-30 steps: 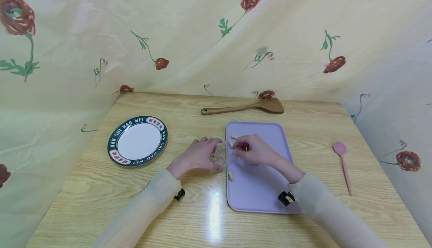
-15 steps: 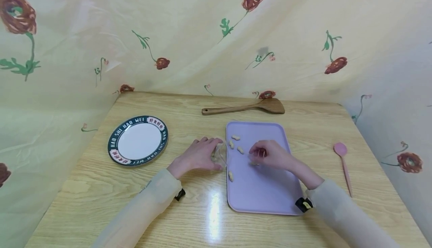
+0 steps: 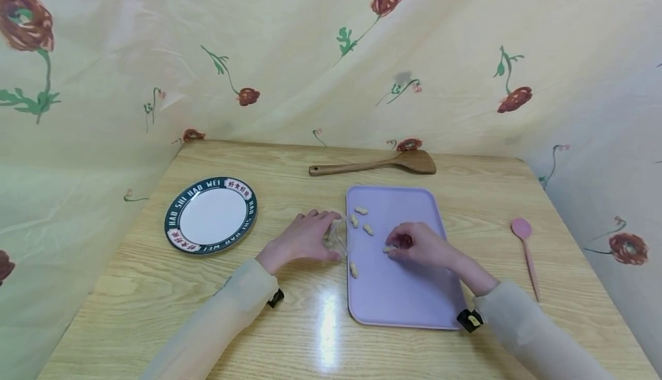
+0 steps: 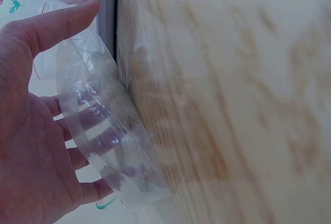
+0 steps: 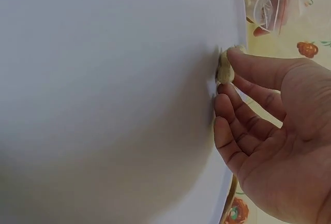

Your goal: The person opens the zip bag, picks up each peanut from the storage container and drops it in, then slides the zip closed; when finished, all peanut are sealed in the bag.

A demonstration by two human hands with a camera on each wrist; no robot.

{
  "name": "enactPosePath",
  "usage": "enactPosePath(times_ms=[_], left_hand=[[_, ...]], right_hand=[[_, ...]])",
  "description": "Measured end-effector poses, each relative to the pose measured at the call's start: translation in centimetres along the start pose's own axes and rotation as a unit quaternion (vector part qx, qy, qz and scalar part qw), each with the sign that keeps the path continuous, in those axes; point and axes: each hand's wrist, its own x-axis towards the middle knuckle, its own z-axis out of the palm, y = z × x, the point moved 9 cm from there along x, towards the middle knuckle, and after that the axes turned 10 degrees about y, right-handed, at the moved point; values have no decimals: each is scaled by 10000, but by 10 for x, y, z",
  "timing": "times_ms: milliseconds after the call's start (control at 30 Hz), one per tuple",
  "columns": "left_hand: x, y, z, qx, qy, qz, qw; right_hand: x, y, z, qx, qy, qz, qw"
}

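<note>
My left hand (image 3: 305, 239) holds a clear plastic zip bag (image 4: 111, 113) at the left edge of the lilac tray (image 3: 398, 305). In the left wrist view, the thumb is at one end of the bag and the fingers show through its film. Over the middle of the tray, my right hand (image 3: 421, 246) pinches a peanut (image 5: 225, 69) between thumb and fingertips, low against the surface. Several other unshelled peanuts (image 3: 368, 229) lie near the tray's left side, one of them (image 3: 354, 269) closer to me.
Behind the tray lies a wooden spatula (image 3: 414, 162). A plate with a dark green rim (image 3: 174, 213) is at the left, and a pink spoon (image 3: 521, 227) at the right. Flowered cloth (image 3: 289, 52) hangs around the table.
My right hand has moved right and slightly toward me, away from the bag and the left-side peanuts, to a peanut at mid-tray that it now pinches. My left hand has stayed put.
</note>
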Motion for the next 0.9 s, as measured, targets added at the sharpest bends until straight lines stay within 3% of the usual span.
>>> enactPosePath(times_ms=[467, 900], left_hand=[[-1, 1, 0, -5, -10, -45, 10000], [-1, 2, 0, 15, -47, -35, 10000]], right_hand=[[-1, -1, 3, -50, -13, 28, 10000], [17, -26, -3, -65, 158, -415, 9990]])
